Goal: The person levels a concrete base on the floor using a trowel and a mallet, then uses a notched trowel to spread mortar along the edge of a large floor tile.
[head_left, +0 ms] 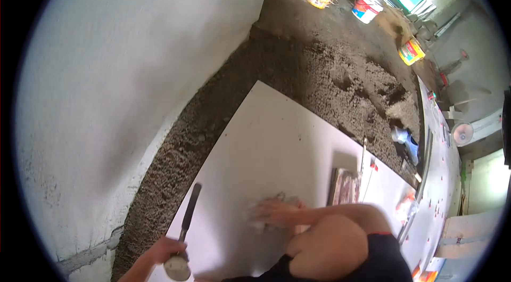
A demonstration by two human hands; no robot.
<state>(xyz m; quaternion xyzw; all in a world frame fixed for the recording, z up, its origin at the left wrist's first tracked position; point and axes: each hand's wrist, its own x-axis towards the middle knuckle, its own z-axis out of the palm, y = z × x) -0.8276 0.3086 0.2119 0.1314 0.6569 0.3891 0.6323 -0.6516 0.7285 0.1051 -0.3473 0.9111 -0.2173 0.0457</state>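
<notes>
A large white floor tile (277,138) lies below me, with a few dark specks on it. Closed around a mallet (177,268), my left hand (164,250) is at the tile's left edge. The mallet's pale round head points down towards me and its dark handle points away. My right hand (278,211) presses a crumpled whitish cloth (258,224) against the tile's surface. That hand is somewhat blurred, and its fingers partly cover the cloth. Right of it, a brown block with whitish streaks (345,187) sits on the tile near a seam.
Rough grey mortar (351,85) borders the tile's far side and runs along the white wall (133,69) at left. Buckets (367,7) stand farther back. A blue-and-white bag (407,142) lies at right, near other laid tiles (439,175) with red clips.
</notes>
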